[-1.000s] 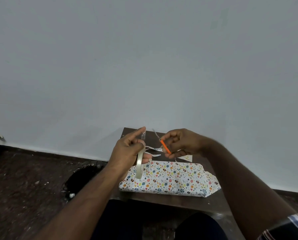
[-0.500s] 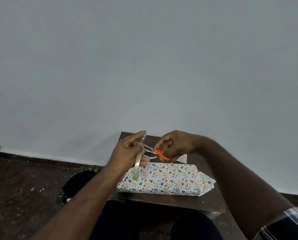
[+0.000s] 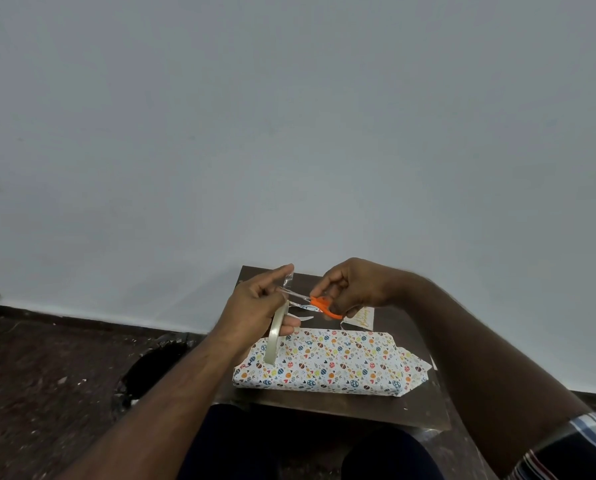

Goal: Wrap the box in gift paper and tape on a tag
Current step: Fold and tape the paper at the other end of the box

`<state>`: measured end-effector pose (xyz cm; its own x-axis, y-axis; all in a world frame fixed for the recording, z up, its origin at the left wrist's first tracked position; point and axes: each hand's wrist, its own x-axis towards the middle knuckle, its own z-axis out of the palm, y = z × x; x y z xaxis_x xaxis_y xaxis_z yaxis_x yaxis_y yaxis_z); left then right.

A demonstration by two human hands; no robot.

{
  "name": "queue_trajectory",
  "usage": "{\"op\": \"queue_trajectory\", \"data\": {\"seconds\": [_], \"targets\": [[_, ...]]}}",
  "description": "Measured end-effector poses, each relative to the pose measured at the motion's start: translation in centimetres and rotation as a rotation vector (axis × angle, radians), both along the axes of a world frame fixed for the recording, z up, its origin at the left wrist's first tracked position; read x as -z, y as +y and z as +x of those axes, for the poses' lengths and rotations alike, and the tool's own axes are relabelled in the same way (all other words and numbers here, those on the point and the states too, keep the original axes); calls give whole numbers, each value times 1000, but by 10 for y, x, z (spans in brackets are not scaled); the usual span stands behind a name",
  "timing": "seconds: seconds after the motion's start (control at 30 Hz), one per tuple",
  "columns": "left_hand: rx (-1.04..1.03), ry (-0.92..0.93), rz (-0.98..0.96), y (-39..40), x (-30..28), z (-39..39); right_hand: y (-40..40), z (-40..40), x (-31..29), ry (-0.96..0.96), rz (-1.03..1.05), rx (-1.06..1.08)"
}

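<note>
The box (image 3: 327, 363), wrapped in white paper with coloured dots, lies on a small dark table (image 3: 341, 408); its right end flap sticks out in a point. Above its left end, my left hand (image 3: 255, 313) holds a roll of clear tape (image 3: 276, 332) and a pulled-out strip stuck to the raised forefinger. My right hand (image 3: 355, 287) grips orange-handled scissors (image 3: 319, 304), whose blades reach the tape strip. A pale tag (image 3: 362, 318) with gold lettering lies behind the box, partly hidden by my right hand.
A grey wall rises just behind the table. Dark speckled floor spreads to the left, with a black bag or bin (image 3: 151, 368) beside the table. Small paper scraps (image 3: 305, 318) lie behind the box. My knees sit under the table's near edge.
My right hand has brought the scissors left and down until the blades meet the tape strip at my left hand. The left hand keeps the roll in much the same place.
</note>
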<state>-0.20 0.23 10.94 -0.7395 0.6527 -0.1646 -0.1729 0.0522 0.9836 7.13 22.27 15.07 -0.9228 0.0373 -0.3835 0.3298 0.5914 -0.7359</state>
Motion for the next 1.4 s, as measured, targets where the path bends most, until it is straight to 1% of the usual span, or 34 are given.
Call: {"op": "queue_trajectory", "data": {"seconds": [0.37,0.47,0.57,0.73,0.87,0.97,1.13,1.2,1.23,1.27,1.3,1.33,1.37,1.4], "targets": [[11,41,-30,4,2,-2,4,-1,7,23,45,6],[0,43,-34,6,4,-2,7,-1,12,29,89,27],[-34,30,-25,6,6,-3,17,1,24,30,248,52],[-67,16,16,7,10,-4,47,13,79,-64,555,318],[-61,-44,50,10,17,-8,60,17,115,-125,784,362],[-51,-85,57,12,21,-12,69,11,133,-154,801,392],[-48,-108,51,15,24,-17,70,8,152,-220,834,362],[-48,-122,57,15,25,-17,70,9,150,-210,816,396],[-46,-125,59,15,26,-17,67,7,145,-151,786,436],[-46,-127,60,15,26,-16,63,4,138,-50,718,491],[-47,-129,62,15,26,-16,54,1,126,88,591,546],[-48,-131,63,16,25,-16,41,-3,112,229,408,590],[-47,-130,63,17,25,-16,25,-5,95,343,191,600],[-43,-122,60,17,24,-14,8,-7,79,420,-6,565]]}}
